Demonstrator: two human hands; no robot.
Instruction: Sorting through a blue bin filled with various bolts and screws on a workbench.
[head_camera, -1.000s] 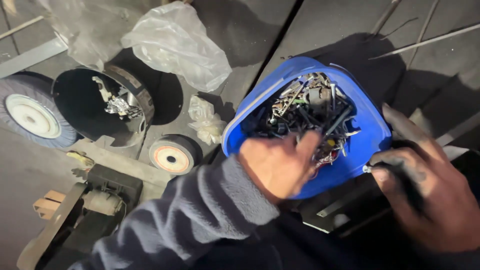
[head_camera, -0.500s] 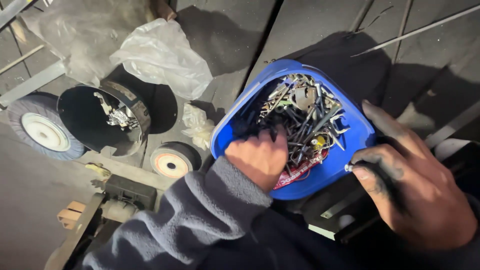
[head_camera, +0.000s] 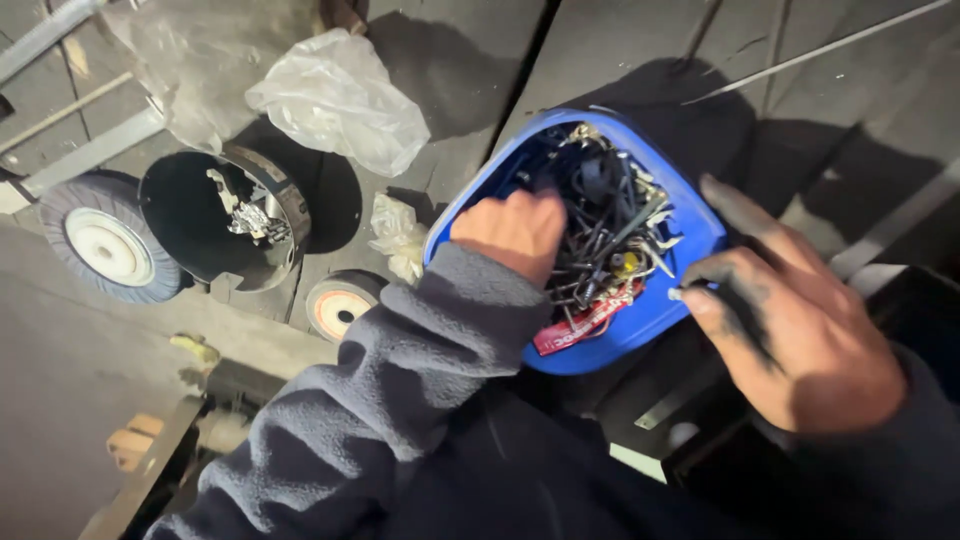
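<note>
A blue plastic tub (head_camera: 690, 225) is heaped with dark screws, bolts and other small metal hardware (head_camera: 610, 235), and a red tag (head_camera: 580, 325) lies at its near edge. My left hand (head_camera: 512, 232), in a grey fleece sleeve, is dug into the left side of the pile with the fingers curled down out of sight. My right hand (head_camera: 790, 335), smudged black, is at the tub's right rim and pinches a small silver screw (head_camera: 676, 294) between thumb and forefinger.
To the left are a black round can (head_camera: 165, 215) holding metal parts, a grey wheel with a white hub (head_camera: 105, 245) and a smaller wheel (head_camera: 338, 305). Clear plastic bags (head_camera: 335, 95) lie behind. Thin metal rods (head_camera: 800, 50) cross the dark floor.
My left hand has moved from the tub's near edge to its left side, deeper into the hardware. The right hand has stayed at the rim with the screw. The view has shifted slightly.
</note>
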